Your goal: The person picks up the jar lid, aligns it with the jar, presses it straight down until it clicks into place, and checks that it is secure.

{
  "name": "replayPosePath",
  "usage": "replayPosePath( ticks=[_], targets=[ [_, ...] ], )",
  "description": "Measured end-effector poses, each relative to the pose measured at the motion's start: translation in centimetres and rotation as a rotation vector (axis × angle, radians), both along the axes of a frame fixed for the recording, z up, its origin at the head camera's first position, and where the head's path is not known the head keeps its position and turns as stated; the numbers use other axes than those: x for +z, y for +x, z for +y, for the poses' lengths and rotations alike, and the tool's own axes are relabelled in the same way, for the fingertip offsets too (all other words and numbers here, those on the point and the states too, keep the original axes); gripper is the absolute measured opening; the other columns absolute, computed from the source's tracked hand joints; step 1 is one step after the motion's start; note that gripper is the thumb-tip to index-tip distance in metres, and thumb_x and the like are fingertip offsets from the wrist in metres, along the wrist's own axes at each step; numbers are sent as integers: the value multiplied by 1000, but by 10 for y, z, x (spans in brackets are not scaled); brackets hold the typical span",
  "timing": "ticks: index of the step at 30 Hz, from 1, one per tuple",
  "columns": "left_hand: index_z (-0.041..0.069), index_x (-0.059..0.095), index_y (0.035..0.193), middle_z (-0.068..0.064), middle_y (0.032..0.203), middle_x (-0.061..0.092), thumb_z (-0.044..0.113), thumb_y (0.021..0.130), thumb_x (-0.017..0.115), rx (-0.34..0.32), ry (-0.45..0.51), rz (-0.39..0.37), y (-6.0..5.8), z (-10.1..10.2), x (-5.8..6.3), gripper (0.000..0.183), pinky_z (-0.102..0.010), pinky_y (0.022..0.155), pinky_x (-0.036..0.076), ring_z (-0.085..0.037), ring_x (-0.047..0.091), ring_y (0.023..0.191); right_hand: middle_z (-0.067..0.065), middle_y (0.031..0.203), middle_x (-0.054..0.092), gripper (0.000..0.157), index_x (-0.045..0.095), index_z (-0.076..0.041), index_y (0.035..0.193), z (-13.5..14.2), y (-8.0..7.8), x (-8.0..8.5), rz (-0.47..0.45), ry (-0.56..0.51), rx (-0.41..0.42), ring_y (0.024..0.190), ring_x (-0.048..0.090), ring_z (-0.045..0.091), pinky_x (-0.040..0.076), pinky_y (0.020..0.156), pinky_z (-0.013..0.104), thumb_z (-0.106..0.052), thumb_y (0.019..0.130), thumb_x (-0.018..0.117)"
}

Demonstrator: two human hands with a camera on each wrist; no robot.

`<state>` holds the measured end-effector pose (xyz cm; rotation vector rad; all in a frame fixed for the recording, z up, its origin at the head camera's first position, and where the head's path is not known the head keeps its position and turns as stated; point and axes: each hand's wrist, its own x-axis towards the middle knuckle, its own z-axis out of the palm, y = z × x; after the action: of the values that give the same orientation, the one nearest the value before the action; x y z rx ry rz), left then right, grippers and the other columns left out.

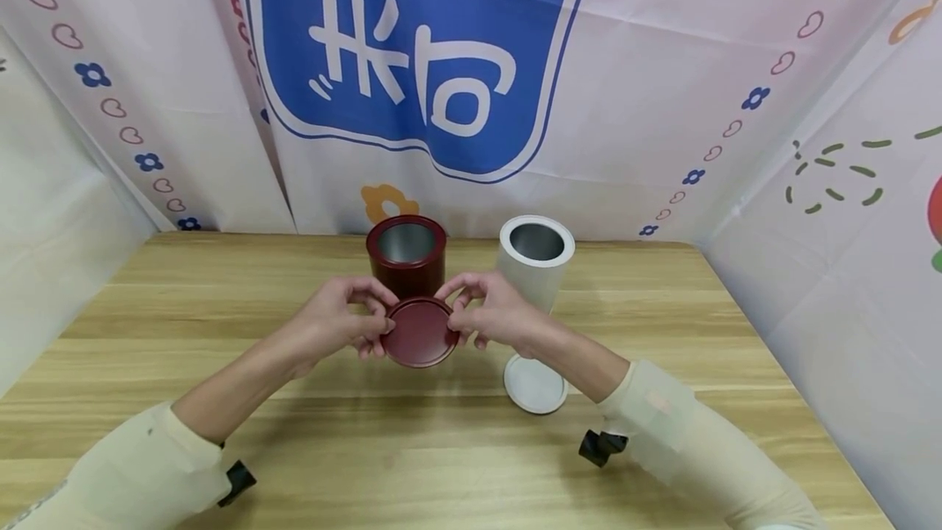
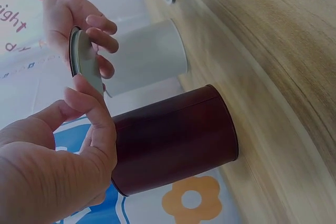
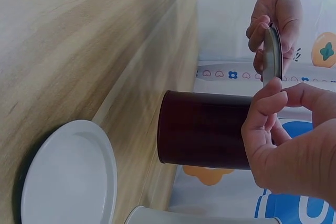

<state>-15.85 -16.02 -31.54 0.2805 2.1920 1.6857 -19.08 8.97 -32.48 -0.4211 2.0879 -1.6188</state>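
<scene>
Between both hands a dark red round lid (image 1: 419, 333) is held above the table, its red face toward the head camera. My left hand (image 1: 334, 321) pinches its left edge with thumb and fingers. At the opposite edge, my right hand (image 1: 496, 311) pinches it the same way. Both wrist views show the lid edge-on, with a silvery underside (image 3: 269, 59). Just behind the lid stands an open dark red can (image 1: 407, 264), upright, its grey inside visible from above. To its right is an open white can (image 1: 536, 260), partly covered by my right hand and forearm.
A white round lid (image 1: 536, 385) lies flat on the wooden table (image 1: 412, 448) below my right forearm. Behind both cans, close to the table's back edge, hangs a printed cloth (image 1: 618, 105). More cloth walls rise at the left and right sides.
</scene>
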Motion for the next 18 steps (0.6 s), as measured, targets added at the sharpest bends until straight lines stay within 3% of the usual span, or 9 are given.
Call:
replayPosePath(
  ticks=[11, 18],
  targets=[
    [-13, 55, 123, -14, 89, 61, -4, 96, 61, -7, 12, 1, 2, 0, -2, 29, -28, 56, 59, -18, 67, 62, 7, 87, 59, 33, 64, -1, 122, 3, 3, -2, -11, -11, 0, 59, 63, 18, 46, 48, 23, 3, 89, 64],
    [-12, 55, 123, -14, 90, 60, -5, 95, 60, 5, 3, 21, -1, -1, 4, 29, -27, 56, 59, -17, 68, 62, 6, 86, 59, 33, 64, -2, 122, 0, 0, 4, 5, -20, -8, 59, 63, 18, 46, 48, 23, 3, 89, 63]
  ],
)
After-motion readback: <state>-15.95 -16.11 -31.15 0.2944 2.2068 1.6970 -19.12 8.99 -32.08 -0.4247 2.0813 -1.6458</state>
